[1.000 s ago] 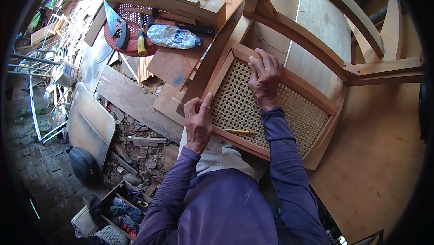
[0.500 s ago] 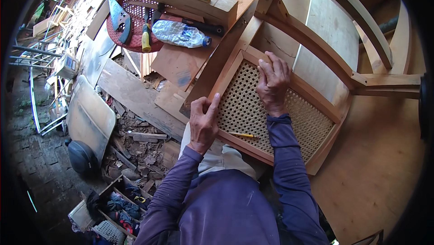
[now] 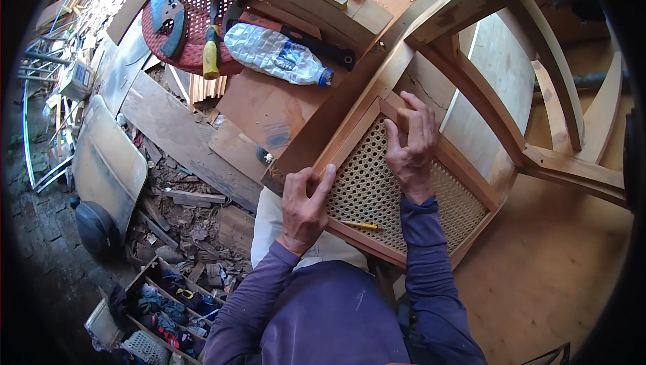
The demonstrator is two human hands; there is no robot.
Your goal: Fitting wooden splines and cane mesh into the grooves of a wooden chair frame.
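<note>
A wooden-framed cane panel (image 3: 359, 180) sits within a wooden chair frame (image 3: 491, 109). My left hand (image 3: 304, 209) grips the panel's left edge near the lower corner, index finger lying along the rail and other fingers curled. My right hand (image 3: 412, 156) reaches to the far rail, fingers bent over it and thumb raised apart over the cane; whether a small piece is under those fingertips I cannot tell. A yellow pencil (image 3: 361, 225) lies on the cane near the lower rail.
At upper left, a red perforated surface (image 3: 156, 31) holds a handsaw (image 3: 165, 8) and yellow-handled tool (image 3: 211, 52), beside a crumpled plastic bottle (image 3: 266, 48). Scrap boards (image 3: 175, 133) cover the ground leftward. A compartmented crate (image 3: 155, 277) holds clothlike items. Brown plywood (image 3: 538, 264) lies right.
The chair and panel have shifted down and slightly right in the picture, while scrap boards shifted left. My right thumb has moved farther apart from its index finger.
</note>
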